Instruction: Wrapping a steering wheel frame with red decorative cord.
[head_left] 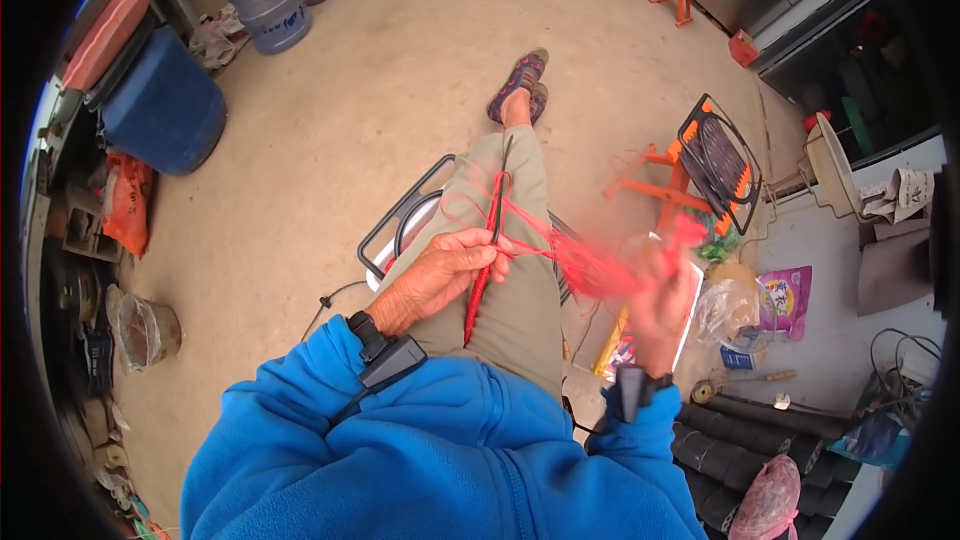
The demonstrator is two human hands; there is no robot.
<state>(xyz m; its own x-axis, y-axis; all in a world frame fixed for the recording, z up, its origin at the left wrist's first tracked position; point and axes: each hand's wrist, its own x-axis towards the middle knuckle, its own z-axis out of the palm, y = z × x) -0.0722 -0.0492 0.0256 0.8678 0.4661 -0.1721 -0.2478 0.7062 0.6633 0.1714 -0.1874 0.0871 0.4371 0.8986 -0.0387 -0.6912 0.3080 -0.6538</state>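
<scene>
My left hand (440,275) rests over my thigh and grips a thin dark rod (497,202) whose lower part is wrapped in red. Red cord (530,230) loops around the rod's upper part and stretches to the right. My right hand (660,300) is blurred with motion and holds a bunch of that red cord (600,270). Both arms wear blue fleece sleeves with a dark band at each wrist. My legs in khaki trousers stretch forward to patterned shoes (520,85).
A metal-framed tray (395,230) sits under my leg. An orange-and-black frame (715,165) stands at right with bags and tools beyond. A blue drum (165,105) and a water jug (270,2) stand at upper left on the dirt floor.
</scene>
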